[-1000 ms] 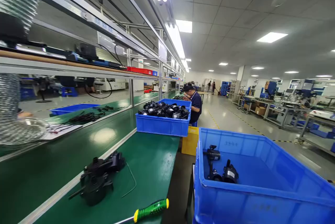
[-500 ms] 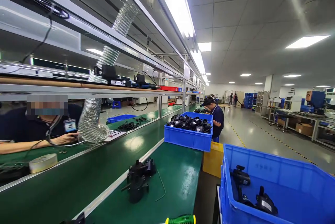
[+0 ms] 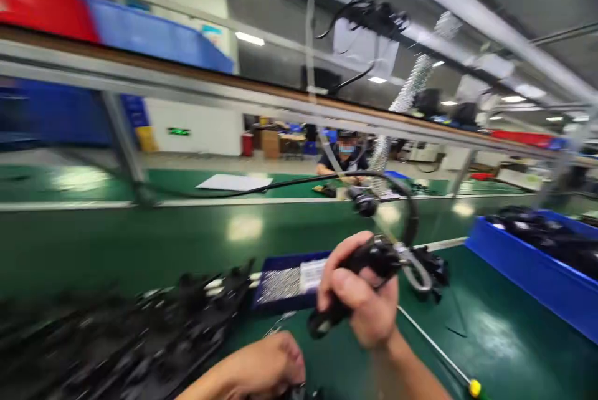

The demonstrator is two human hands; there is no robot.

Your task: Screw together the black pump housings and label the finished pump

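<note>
My right hand (image 3: 367, 303) is wrapped round a black power screwdriver (image 3: 380, 255), tilted with its lower end toward the lower left. A metal hanging loop (image 3: 420, 275) and a black cable (image 3: 280, 183) join its upper end. Lower down, my left hand (image 3: 275, 359) is closed, its fingers curled downward; dark parts show under them, but what they grip is hidden. Just beyond both hands lies a small dark blue tray (image 3: 275, 306) with many small metal screws (image 3: 279, 285) and a white label. Black parts (image 3: 432, 269) sit behind my right hand.
Blurred black parts (image 3: 140, 331) pile up at left. A blue bin (image 3: 527, 275) of black parts stands at right. A screwdriver with a yellow-green handle (image 3: 475, 389) lies near the front. Across the green bench sits a co-worker (image 3: 344, 160), below a long shelf (image 3: 261, 98).
My view has swung left, so the large blue bin at right is out of sight. Both my hands, unseen before, now show, the right one holding the power screwdriver.
</note>
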